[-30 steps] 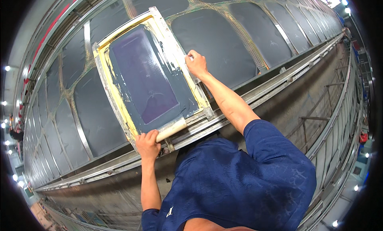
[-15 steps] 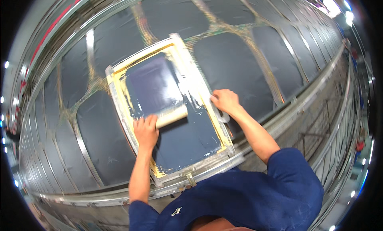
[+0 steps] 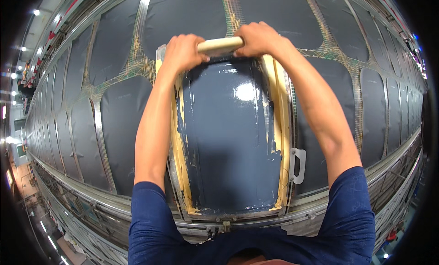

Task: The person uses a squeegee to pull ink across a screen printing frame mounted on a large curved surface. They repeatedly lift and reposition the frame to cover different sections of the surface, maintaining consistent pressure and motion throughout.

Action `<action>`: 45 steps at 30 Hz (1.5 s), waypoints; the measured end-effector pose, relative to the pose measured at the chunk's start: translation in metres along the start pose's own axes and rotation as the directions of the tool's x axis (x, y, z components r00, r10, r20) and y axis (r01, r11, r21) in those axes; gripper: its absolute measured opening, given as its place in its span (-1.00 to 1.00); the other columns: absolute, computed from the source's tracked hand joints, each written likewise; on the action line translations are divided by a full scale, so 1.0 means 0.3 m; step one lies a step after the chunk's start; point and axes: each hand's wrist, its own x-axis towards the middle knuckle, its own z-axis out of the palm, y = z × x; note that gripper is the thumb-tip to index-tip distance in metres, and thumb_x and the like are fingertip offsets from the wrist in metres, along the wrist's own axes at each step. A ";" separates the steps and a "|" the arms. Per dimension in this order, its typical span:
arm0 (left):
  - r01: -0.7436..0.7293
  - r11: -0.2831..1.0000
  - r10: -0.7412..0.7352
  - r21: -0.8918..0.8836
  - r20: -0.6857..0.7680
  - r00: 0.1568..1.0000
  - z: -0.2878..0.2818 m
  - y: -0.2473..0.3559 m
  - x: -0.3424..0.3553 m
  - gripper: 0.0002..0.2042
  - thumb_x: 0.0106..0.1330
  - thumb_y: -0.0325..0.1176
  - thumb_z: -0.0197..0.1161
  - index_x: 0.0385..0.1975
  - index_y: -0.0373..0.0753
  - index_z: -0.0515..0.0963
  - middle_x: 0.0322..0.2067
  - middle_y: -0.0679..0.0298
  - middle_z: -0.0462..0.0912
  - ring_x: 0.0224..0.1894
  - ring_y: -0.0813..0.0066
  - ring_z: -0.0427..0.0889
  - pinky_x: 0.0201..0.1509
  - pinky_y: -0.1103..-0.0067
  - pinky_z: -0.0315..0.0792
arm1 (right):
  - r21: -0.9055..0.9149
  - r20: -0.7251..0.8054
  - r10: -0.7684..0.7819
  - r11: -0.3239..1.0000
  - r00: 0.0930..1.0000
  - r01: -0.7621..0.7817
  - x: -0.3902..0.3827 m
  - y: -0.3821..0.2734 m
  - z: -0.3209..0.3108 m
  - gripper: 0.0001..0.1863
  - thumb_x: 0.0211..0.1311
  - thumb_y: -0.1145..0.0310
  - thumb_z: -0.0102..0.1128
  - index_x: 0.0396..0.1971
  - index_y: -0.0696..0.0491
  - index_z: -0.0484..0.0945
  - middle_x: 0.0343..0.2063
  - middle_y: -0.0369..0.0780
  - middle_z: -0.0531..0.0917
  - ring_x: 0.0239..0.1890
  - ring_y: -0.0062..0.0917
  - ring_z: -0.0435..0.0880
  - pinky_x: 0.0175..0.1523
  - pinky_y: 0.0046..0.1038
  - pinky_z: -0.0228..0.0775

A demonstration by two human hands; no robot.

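Both my hands grip a pale wooden-looking squeegee [image 3: 220,45] at the far end of a screen printing frame [image 3: 280,109]. My left hand [image 3: 184,53] wraps round its left end, and my right hand [image 3: 259,39] round its right end. The squeegee's lower edge is partly hidden by my fingers. Inside the frame, the dark blue-grey screen [image 3: 228,146] has a wet, shiny surface, with smears of dark ink along its sides. Yellowish tape lines the frame's inner border. The frame lies on a long table covered with dark fabric panels [image 3: 129,128].
A light grey handle [image 3: 298,165] sticks out from the frame's right side. Yellow-green mesh strips [image 3: 340,57] run between the dark panels. A metal rail [image 3: 114,202] follows the table's near edge. Red items [image 3: 392,235] are at the far lower right.
The squeegee has moved from mid-screen to the frame's far end. My right hand has left the frame's right edge and now grips the squeegee beside my left. The view has turned.
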 end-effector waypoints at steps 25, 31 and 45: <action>-0.093 0.992 0.101 -0.090 0.089 0.991 0.318 0.431 -1.324 -0.86 -0.01 -0.28 0.50 -0.43 -0.02 0.71 -0.51 0.31 0.71 -0.34 0.28 0.67 -0.10 0.31 0.36 | 0.104 -0.003 0.023 0.994 1.000 -0.023 -1.189 -0.699 0.534 -0.76 -0.09 0.20 0.57 -0.49 -0.02 0.70 -0.59 -0.15 0.63 -0.36 -0.24 0.65 0.07 -0.23 0.32; -0.098 0.993 0.104 -0.062 0.105 0.989 0.279 0.424 -1.283 -0.86 -0.04 -0.33 0.50 -0.46 -0.06 0.69 -0.46 0.32 0.73 -0.25 0.33 0.69 -0.06 0.32 0.33 | 0.049 -0.036 -0.009 0.999 0.999 0.011 -1.172 -0.698 0.507 -0.74 -0.06 0.15 0.54 -0.53 -0.01 0.66 -0.62 -0.17 0.62 -0.38 -0.28 0.66 -0.03 -0.24 0.33; -0.050 0.996 0.051 0.077 -0.011 0.999 0.055 -0.018 -0.010 -0.55 -0.01 -0.12 0.60 -0.08 -0.10 0.75 -0.27 0.03 0.78 -0.11 0.02 0.75 0.06 0.23 0.57 | 0.066 0.032 0.118 0.991 0.993 -0.119 -0.006 0.015 0.078 -0.62 -0.01 0.15 0.60 -0.20 0.01 0.77 -0.34 -0.03 0.78 -0.21 -0.12 0.78 -0.04 -0.17 0.59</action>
